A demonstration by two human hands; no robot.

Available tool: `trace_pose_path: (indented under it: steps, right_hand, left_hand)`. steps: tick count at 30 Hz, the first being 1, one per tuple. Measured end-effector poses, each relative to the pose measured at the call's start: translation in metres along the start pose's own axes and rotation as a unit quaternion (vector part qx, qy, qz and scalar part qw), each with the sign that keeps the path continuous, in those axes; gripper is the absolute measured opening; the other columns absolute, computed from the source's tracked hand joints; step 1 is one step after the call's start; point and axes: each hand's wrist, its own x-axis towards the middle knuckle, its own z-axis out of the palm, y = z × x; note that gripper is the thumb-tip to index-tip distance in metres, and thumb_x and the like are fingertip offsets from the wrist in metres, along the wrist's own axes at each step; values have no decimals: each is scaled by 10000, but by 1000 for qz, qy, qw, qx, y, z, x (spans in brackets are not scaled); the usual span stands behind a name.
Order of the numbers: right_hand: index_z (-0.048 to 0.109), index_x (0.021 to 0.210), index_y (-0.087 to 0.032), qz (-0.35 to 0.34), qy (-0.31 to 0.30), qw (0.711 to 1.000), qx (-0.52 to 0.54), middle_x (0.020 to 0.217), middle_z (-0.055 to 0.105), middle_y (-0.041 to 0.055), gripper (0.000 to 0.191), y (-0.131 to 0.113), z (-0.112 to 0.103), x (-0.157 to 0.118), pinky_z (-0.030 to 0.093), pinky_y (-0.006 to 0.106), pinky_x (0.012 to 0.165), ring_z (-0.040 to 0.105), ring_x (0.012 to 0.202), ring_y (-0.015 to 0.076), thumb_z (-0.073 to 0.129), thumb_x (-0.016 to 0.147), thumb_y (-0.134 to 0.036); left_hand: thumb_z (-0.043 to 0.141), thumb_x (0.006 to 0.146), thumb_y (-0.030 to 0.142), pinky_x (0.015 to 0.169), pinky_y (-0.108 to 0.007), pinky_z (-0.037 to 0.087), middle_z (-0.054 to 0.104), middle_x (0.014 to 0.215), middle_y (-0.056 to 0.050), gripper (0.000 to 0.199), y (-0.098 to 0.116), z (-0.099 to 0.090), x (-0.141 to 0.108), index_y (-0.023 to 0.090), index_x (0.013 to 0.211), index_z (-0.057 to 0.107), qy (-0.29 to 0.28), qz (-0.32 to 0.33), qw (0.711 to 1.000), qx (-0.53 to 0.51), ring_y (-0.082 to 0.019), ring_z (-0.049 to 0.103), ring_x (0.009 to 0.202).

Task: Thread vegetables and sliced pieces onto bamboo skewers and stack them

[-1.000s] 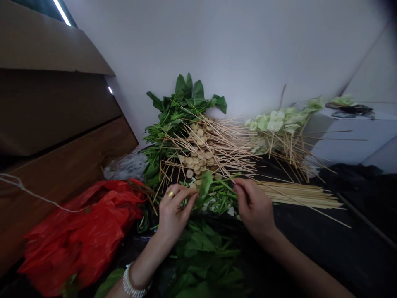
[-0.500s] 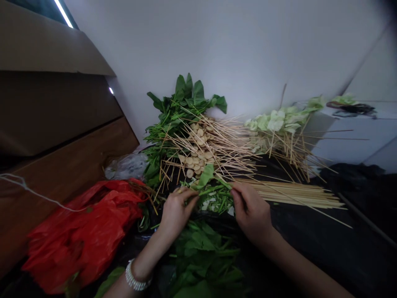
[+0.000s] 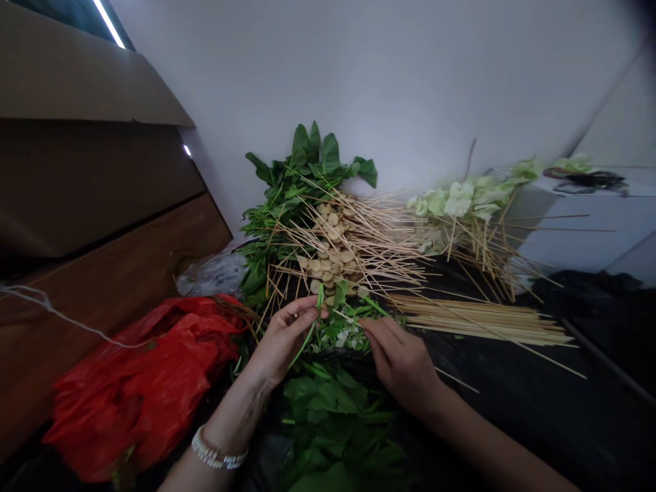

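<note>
My left hand (image 3: 287, 335) pinches a green stem (image 3: 309, 335) that hangs below its fingertips. Between the fingers of my right hand (image 3: 394, 355) is a thin wooden skewer (image 3: 456, 378); its front end points left to the stem, and its back end shows beyond the hand. Chopped green and white pieces (image 3: 343, 335) lie just behind the fingertips. Below the hands is a heap of leafy greens (image 3: 338, 424). Skewered round slices (image 3: 333, 263) are piled behind, with stacked leafy stems (image 3: 287, 198) to their left.
A red plastic bag (image 3: 148, 389) lies at the left, beside a clear bag (image 3: 212, 273). Loose skewers (image 3: 492, 321) lie at the right. Skewered pale leaves (image 3: 471, 198) stand behind them, against the wall. A cardboard box (image 3: 92, 184) fills the upper left.
My left hand has the stem upright now instead of lying toward the right hand. A skewer now shows in my right hand, which has moved slightly left and down.
</note>
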Motion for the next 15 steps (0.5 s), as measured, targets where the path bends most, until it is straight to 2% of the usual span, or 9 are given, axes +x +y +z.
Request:
trace_pose_path:
  steps: [7, 15]
  right_hand:
    - [608, 1136, -132, -5, -16, 1000, -1, 881, 673, 88, 263, -3, 0, -1, 549, 270, 736, 675, 815, 176, 436, 945, -72]
    - [594, 1158, -125, -15, -17, 1000, 1, 848, 654, 76, 267, -3, 4, -4, 539, 262, 703, 660, 764, 170, 444, 943, -73]
  left_hand:
    - [866, 637, 361, 789, -224, 472, 765, 730, -16, 252, -4, 2, -1, 201, 816, 788, -13, -2, 1000, 14, -115, 656, 736]
    - [811, 720, 354, 878, -230, 446, 776, 769, -9, 176, -9, -1, -1, 217, 830, 793, -27, 18, 997, 66, -115, 657, 781]
